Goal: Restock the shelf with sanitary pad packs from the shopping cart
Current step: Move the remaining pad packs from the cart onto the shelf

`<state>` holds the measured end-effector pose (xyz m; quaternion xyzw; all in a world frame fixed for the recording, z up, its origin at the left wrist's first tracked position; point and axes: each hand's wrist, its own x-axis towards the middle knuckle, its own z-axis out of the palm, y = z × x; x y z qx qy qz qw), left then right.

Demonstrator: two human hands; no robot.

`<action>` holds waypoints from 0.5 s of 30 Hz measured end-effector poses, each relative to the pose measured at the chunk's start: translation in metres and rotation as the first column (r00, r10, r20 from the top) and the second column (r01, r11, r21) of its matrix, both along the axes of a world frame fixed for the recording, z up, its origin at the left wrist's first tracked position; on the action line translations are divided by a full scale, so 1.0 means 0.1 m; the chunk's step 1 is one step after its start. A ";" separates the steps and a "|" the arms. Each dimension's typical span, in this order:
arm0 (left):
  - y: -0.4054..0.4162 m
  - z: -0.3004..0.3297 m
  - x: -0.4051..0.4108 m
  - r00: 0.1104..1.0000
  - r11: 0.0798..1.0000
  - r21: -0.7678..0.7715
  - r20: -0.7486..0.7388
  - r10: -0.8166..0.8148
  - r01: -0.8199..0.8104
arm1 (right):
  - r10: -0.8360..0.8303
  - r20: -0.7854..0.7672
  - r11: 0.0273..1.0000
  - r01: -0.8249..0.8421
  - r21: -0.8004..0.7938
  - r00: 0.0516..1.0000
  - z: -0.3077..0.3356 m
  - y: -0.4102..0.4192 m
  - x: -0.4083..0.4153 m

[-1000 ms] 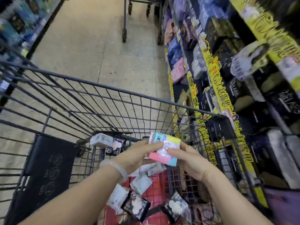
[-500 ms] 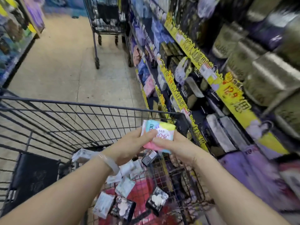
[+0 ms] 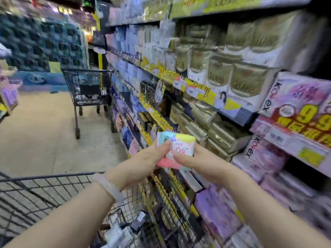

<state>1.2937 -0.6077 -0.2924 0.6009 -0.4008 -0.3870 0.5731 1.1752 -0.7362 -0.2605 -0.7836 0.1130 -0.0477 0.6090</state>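
A pastel pad pack (image 3: 176, 140) in pink, blue and yellow is held up in front of the shelf (image 3: 193, 90) on the right. My left hand (image 3: 141, 163) grips its left side with the thumb on top. My right hand (image 3: 198, 161) pinches its right side. Both hands are above the right rim of the wire shopping cart (image 3: 53, 176). A few small packs (image 3: 121, 233) lie blurred in the cart's bottom.
The shelf holds gold packs (image 3: 220, 76), purple Kotex packs (image 3: 295, 104) and yellow price strips. A second cart (image 3: 87, 90) stands farther down the aisle by the shelf. Beige floor (image 3: 44, 136) opens to the left. Another display runs along the far left.
My view has swung up from the cart toward the shelf. Both hands have lifted the pastel pack out over the cart's rim toward the shelf, keeping their hold.
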 end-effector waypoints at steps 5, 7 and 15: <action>-0.03 0.88 -0.23 0.974 0.988 -0.138 0.223 -0.042 0.074 | -0.068 0.105 0.992 0.079 -0.102 0.992 0.91 0.08 -0.50; -0.08 1.24 -0.35 0.954 0.965 -0.212 0.286 -0.087 0.152 | -0.125 0.171 0.976 0.152 -0.153 0.977 1.24 0.12 -0.66; -0.48 2.20 -0.60 0.917 0.764 -0.522 0.323 -0.233 0.378 | -0.378 0.434 0.797 0.526 -0.298 0.818 2.30 0.28 -1.19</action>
